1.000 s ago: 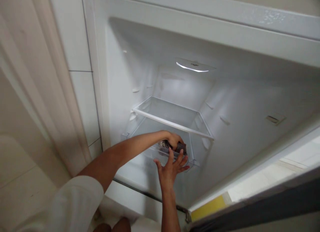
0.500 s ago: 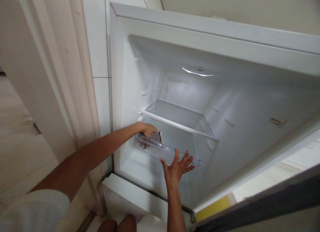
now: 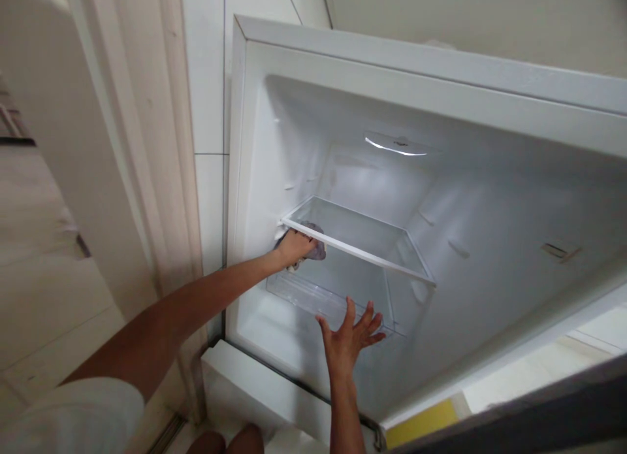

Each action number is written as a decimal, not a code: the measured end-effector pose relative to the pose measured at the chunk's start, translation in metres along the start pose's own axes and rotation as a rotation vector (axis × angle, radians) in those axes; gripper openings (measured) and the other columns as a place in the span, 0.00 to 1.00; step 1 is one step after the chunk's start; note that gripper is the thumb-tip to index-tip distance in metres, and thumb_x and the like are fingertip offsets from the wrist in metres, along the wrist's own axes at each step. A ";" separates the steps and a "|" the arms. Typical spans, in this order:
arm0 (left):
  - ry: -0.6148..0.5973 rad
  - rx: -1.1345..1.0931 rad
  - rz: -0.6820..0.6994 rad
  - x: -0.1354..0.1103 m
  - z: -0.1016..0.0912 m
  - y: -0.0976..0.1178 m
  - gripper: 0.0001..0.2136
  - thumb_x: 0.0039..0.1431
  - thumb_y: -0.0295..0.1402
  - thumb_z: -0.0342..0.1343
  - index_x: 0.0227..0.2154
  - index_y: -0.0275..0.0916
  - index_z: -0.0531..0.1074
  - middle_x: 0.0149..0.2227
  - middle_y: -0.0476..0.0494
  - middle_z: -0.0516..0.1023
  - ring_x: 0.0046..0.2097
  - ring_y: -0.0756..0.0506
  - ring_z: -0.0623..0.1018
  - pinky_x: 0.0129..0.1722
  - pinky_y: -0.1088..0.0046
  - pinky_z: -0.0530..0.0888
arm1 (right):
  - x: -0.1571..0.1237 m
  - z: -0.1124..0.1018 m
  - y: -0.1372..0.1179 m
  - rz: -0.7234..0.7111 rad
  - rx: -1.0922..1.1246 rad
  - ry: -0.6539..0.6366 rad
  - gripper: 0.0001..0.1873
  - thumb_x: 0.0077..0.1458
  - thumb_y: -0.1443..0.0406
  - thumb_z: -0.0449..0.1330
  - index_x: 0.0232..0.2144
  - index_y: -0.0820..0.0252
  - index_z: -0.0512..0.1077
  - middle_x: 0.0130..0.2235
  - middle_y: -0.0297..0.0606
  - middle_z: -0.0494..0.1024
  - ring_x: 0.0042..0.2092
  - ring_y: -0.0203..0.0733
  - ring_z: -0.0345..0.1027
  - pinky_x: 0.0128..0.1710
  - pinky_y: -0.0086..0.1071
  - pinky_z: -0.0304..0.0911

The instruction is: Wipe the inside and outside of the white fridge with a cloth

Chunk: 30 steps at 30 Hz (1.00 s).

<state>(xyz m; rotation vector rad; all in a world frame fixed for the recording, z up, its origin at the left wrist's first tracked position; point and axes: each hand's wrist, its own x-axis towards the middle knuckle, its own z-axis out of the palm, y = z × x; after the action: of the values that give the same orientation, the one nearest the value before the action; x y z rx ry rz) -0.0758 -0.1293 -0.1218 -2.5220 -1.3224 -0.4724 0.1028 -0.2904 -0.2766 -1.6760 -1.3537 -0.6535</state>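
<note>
An open white fridge is lit inside. My left hand is closed on a grey cloth, pressed at the left end of the glass shelf's white front edge. Below the shelf sits a clear plastic drawer. My right hand is open with fingers spread, held against the drawer's front from below.
The fridge door's edge runs along the lower right, with a yellow patch beside it. White wall tiles and a pale door frame stand to the left. My knees show at the bottom.
My left hand has carried the cloth from the middle of the drawer to its left end, then up to the shelf's left front corner. My right hand has stayed at the drawer's front.
</note>
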 end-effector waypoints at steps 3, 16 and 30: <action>0.060 0.050 0.045 0.005 -0.001 -0.001 0.22 0.63 0.23 0.48 0.59 0.31 0.72 0.62 0.23 0.72 0.64 0.29 0.70 0.63 0.48 0.66 | -0.001 0.001 0.001 0.010 0.005 -0.025 0.42 0.60 0.37 0.49 0.61 0.63 0.66 0.69 0.67 0.49 0.70 0.79 0.35 0.57 0.83 0.39; 0.074 0.142 -0.006 0.030 0.020 -0.021 0.26 0.60 0.21 0.42 0.60 0.23 0.69 0.65 0.15 0.66 0.67 0.26 0.65 0.65 0.38 0.58 | -0.001 -0.003 -0.005 0.024 0.000 -0.047 0.35 0.64 0.44 0.51 0.62 0.61 0.66 0.70 0.64 0.51 0.71 0.74 0.36 0.59 0.80 0.40; 0.178 -0.010 -0.163 0.117 0.056 -0.032 0.22 0.63 0.22 0.42 0.55 0.28 0.74 0.66 0.20 0.66 0.71 0.33 0.60 0.69 0.49 0.52 | -0.004 0.006 -0.003 -0.054 -0.121 0.037 0.35 0.64 0.42 0.48 0.60 0.60 0.65 0.68 0.66 0.52 0.71 0.76 0.35 0.56 0.82 0.45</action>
<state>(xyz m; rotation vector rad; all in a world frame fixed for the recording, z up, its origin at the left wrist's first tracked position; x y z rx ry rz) -0.0306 -0.0037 -0.1247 -2.3271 -1.4637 -0.7205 0.0979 -0.2875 -0.2817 -1.7186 -1.3612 -0.8080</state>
